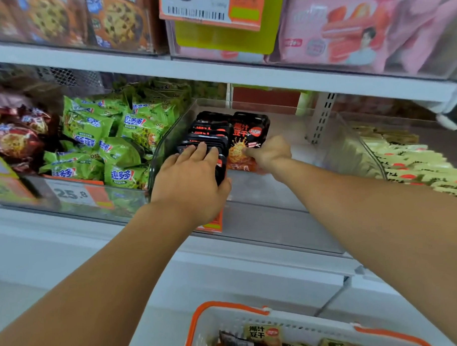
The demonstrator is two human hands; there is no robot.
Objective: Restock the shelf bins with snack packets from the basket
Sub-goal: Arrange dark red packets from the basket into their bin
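Both arms reaching into the clear middle bin [288, 196] on the shelf. Left hand [191, 179] draped over the front of a row of black snack packets [208, 137] standing on edge, fingers laid across the tops, thumb hooked round the near end, so gripping the stack. Right hand [270, 153] just beside it, pinching a black-and-orange packet [247, 138] that stands upright against the row's right side. Hands close but not touching. Green cookie packets [112, 140] piled in the bin to the left, pale yellow packets [408, 161] in the one on the right, pink packs [347, 36] on the shelf above. Down at the bottom edge, white basket with orange rim [227, 306], more packets inside, well apart from the bin.
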